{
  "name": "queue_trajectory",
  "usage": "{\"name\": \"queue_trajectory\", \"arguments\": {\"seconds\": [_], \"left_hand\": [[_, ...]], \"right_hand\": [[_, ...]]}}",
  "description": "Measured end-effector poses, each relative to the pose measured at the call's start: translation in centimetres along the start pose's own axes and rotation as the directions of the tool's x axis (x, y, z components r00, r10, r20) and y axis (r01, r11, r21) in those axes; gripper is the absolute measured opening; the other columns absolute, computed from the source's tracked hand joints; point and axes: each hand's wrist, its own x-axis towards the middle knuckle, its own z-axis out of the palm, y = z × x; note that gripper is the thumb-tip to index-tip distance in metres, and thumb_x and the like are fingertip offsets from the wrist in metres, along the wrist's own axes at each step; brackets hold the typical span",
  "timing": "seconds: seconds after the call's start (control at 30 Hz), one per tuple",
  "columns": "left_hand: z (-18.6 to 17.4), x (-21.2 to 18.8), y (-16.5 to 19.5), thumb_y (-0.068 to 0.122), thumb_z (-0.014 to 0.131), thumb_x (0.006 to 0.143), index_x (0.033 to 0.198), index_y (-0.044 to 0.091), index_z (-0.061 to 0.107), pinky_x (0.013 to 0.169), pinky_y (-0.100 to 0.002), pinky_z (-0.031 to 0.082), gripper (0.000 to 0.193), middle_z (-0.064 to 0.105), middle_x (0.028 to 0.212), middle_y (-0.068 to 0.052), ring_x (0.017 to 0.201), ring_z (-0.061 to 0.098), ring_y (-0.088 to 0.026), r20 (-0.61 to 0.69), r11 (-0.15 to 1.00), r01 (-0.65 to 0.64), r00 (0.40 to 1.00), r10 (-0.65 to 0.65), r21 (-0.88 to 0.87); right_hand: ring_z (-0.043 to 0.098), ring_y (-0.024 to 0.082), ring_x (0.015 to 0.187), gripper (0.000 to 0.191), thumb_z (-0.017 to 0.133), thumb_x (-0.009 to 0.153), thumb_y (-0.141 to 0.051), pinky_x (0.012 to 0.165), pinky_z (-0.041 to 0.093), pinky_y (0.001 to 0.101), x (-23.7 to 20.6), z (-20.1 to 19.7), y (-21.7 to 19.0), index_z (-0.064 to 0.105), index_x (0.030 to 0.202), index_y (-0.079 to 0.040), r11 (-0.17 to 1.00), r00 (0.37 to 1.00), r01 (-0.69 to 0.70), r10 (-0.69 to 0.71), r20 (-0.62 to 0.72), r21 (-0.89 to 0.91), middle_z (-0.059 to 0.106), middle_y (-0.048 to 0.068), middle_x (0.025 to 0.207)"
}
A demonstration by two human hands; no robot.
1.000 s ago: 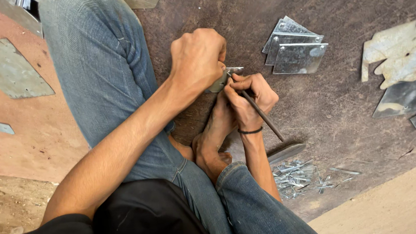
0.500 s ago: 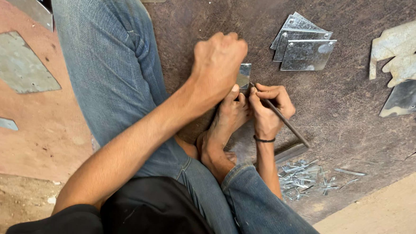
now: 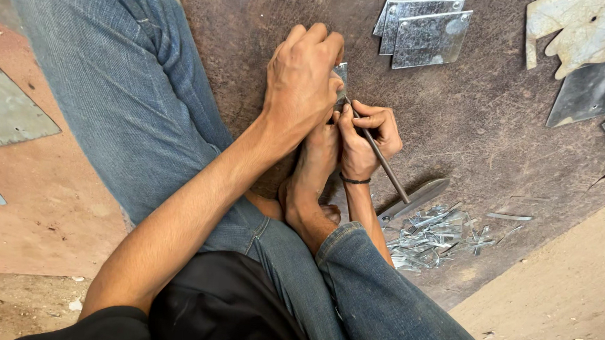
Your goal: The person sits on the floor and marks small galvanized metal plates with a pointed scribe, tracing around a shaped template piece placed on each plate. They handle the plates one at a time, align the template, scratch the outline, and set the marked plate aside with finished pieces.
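I sit on the floor with my bare foot (image 3: pixel 314 170) tucked under my hands. My left hand (image 3: pixel 304 80) is closed over a small shiny metal piece (image 3: pixel 341 72), hiding most of it. My right hand (image 3: pixel 366 139) sits just below and to the right, touching the left hand. It grips a thin dark metal rod (image 3: pixel 385 169) like a pen, with the tip against the piece and the tail slanting down to the right. A black band circles my right wrist.
A stack of square metal plates (image 3: pixel 427 32) lies at the top. Irregular sheet offcuts (image 3: pixel 579 26) and a dark sheet (image 3: pixel 596 89) lie at top right. A flat metal blade (image 3: pixel 415 196) and a pile of metal slivers (image 3: pixel 437 232) sit by my right knee. A cut sheet (image 3: pixel 9 113) lies at left.
Both hands stay locked together on the small piece and the rod. The view has drifted slightly, and my left hand now covers more of the piece.
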Motion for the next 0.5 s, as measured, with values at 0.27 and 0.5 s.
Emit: {"name": "queue_trajectory", "arguments": {"seconds": [0.27, 0.5], "left_hand": [[-0.2, 0.2, -0.1, 0.004, 0.081, 0.072, 0.087, 0.002, 0.063, 0.077, -0.046, 0.052, 0.024, 0.059, 0.091, -0.012, 0.090, 0.059, -0.033, 0.020, 0.998, 0.035, 0.999, -0.034, -0.043], [-0.2, 0.5, 0.0, 0.004, 0.080, 0.075, 0.088, 0.003, 0.063, 0.076, -0.046, 0.052, 0.022, 0.059, 0.090, -0.011, 0.090, 0.060, -0.032, 0.043, 0.997, 0.066, 0.997, -0.065, -0.030]], "right_hand": [[0.069, 0.015, 0.079, 0.025, 0.087, 0.082, 0.003, 0.070, 0.055, 0.0283, 0.6, 0.0, -1.0, 0.063, 0.075, 0.000, 0.997, 0.999, 0.024, -0.022, 0.024, -0.069, 0.073, 0.013, 0.087], [0.072, 0.016, 0.077, 0.014, 0.085, 0.075, 0.001, 0.068, 0.054, 0.0271, 2.2, -1.4, -2.5, 0.071, 0.077, 0.002, 0.995, 0.970, 0.012, 0.011, 0.243, -0.095, 0.073, 0.012, 0.083]]}}
